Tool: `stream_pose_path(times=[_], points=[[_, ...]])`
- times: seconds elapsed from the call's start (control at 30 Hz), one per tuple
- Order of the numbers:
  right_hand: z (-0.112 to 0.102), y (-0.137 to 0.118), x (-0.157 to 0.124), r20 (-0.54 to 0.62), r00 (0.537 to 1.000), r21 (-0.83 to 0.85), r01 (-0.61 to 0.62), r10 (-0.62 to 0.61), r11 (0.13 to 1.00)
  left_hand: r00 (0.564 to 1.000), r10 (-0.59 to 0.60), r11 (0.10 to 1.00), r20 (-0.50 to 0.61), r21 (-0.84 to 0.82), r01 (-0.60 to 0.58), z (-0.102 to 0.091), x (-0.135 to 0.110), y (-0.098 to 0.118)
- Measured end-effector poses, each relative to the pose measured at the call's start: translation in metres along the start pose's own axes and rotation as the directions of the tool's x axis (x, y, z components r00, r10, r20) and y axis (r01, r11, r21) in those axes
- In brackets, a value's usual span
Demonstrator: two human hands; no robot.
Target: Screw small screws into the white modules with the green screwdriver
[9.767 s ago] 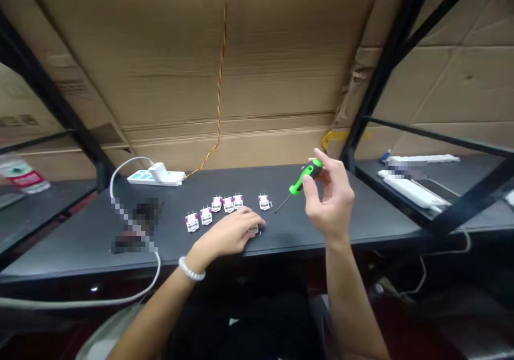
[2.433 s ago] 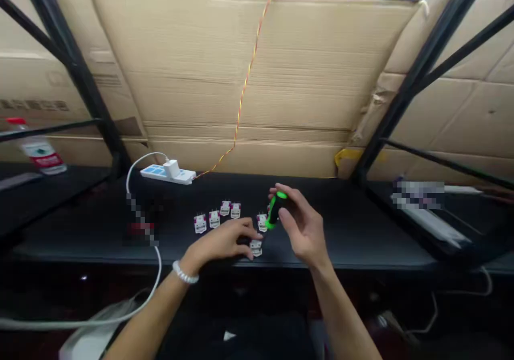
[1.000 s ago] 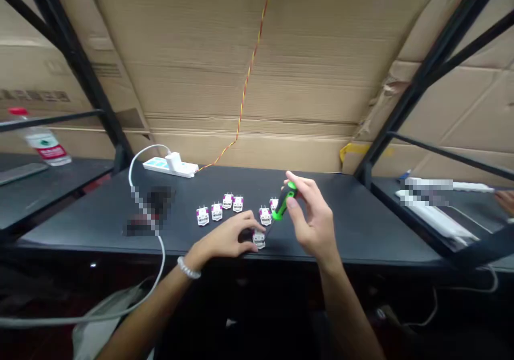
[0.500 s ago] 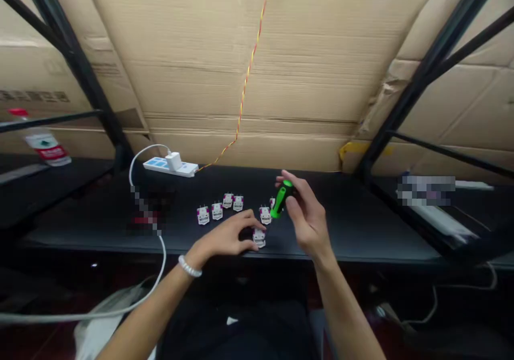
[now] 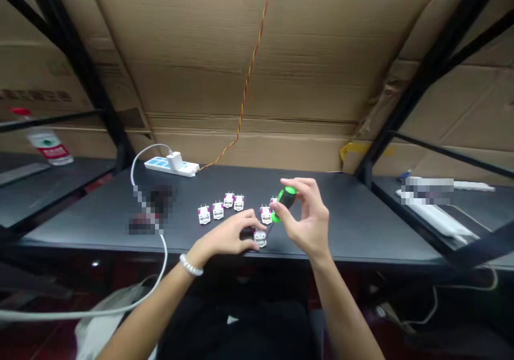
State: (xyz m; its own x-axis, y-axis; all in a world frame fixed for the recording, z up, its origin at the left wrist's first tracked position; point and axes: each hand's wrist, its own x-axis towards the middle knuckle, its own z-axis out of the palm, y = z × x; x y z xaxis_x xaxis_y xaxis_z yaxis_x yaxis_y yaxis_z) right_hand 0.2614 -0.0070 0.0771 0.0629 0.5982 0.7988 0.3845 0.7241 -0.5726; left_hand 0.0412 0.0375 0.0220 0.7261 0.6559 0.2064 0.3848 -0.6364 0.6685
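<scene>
My left hand [image 5: 233,235] rests on the black table near its front edge, its thumb and index finger closed around a small white-and-purple plug-like part [image 5: 260,238]. In my right hand [image 5: 307,218] is a screwdriver [image 5: 286,196] with a green-and-black handle, gripped between thumb and fingers. The handle tilts, and the thin shaft slants down to the left toward the held part. Whether the tip touches it I cannot tell. Just behind the held part stands a similar part [image 5: 265,214], with another [image 5: 273,200] partly hidden by my right hand.
Several more such parts [image 5: 218,210] stand left of centre on the black table [image 5: 353,215]. Behind them lies a white power strip [image 5: 188,169] with a plugged-in adapter; its white cable [image 5: 165,253] crosses the left side. Black metal posts [image 5: 395,116] frame both sides, with cardboard behind.
My right hand has tilted the screwdriver, and its handle has shifted slightly right and down. The shaft now shows beside the held part. My left hand stays in place.
</scene>
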Motion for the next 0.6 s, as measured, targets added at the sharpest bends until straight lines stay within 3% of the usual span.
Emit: stream_pose_path(times=[0.17, 0.23, 0.37, 0.53, 0.6], points=[[-0.0063, -0.0007, 0.0025, 0.160, 0.987, 0.144, -0.041, 0.017, 0.989, 1.000, 0.007, 1.000, -0.002, -0.005, -0.007, 0.0004, 0.0002, -0.0001], [-0.0077, -0.0021, 0.0033, 0.153, 0.988, 0.137, -0.019, -0.002, 0.990, 1.000, 0.007, 1.000, -0.004, -0.006, -0.007, 0.0008, 0.0001, -0.0012], [-0.0069, -0.0024, 0.0038, 0.029, 1.000, -0.039, -0.005, 0.006, 0.999, 1.000, 0.008, 1.000, 0.000, 0.001, -0.008, 0.0011, -0.0001, -0.0024], [-0.0074, 0.0001, 0.0026, 0.166, 0.986, 0.121, -0.044, 0.023, 0.992, 1.000, 0.008, 1.000, -0.001, -0.002, -0.008, -0.0002, 0.0001, -0.0003], [-0.0076, -0.0002, 0.0027, 0.153, 0.988, 0.105, -0.028, 0.012, 0.994, 1.000, 0.009, 1.000, -0.002, -0.003, -0.009, -0.0002, 0.0001, -0.0002]])
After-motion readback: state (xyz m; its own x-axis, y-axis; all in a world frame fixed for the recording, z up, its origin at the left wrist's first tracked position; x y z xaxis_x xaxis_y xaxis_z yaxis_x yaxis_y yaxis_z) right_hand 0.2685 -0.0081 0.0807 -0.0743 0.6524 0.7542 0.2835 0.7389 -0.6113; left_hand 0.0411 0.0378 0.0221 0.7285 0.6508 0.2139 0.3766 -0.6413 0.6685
